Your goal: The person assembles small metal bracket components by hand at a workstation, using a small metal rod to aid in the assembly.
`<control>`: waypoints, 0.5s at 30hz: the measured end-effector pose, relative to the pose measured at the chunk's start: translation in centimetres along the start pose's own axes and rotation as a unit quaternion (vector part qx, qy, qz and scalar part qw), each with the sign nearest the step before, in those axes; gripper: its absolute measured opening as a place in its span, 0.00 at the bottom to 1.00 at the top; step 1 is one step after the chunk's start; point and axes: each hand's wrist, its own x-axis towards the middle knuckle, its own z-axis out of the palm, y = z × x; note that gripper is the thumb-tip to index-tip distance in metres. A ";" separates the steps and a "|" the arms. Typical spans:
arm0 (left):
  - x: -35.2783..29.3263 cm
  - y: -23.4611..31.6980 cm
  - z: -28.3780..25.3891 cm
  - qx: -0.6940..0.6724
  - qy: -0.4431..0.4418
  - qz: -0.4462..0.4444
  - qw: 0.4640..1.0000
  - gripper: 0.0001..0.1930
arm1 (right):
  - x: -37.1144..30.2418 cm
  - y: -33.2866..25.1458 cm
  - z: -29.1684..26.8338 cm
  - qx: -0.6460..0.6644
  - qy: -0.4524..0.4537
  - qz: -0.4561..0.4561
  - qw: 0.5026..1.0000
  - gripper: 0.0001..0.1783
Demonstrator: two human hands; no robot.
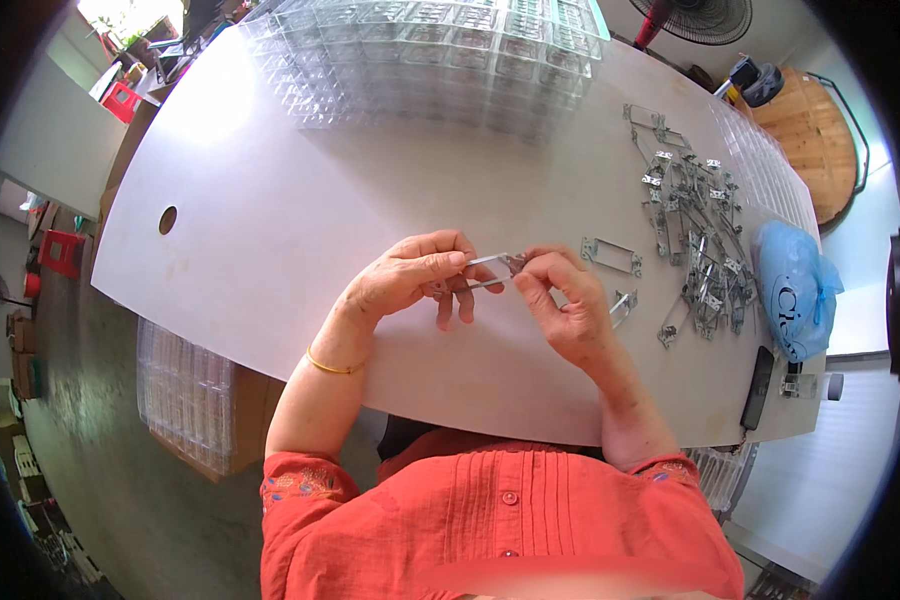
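Note:
Between my two hands, a little above the white table point(300, 210), I hold a small metal frame bracket point(488, 261) with two thin parallel bars. My left hand point(415, 270) grips its left end, thumb on top, the lower fingers reaching under it. The fingers of my right hand point(560, 295) pinch the right end. Just right of that hand lies a similar metal bracket point(612, 256), and another bracket point(623, 307) sits nearer my wrist. A loose heap of metal brackets point(705, 240) spreads farther right.
Stacked clear plastic trays point(430, 60) stand at the table's far side. A blue plastic bag point(795, 290), a black phone-like object point(758, 388) and a clear bottle point(810, 386) lie along the right edge. Left of me, more clear trays point(185, 390) rest beside a cardboard box point(245, 410) below the table.

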 end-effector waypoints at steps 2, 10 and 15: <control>0.3 -0.2 0.0 -0.002 0.040 0.042 0.998 0.16 | 0.0 0.9 -0.1 -0.011 0.039 -0.016 0.999 0.03; 0.4 -0.4 0.1 0.012 0.072 0.089 0.993 0.11 | 0.2 1.1 -0.2 0.021 0.053 0.028 0.998 0.03; 0.5 -0.5 -0.2 0.055 0.049 0.096 0.993 0.10 | 0.2 0.9 -0.2 0.012 0.056 0.038 0.998 0.04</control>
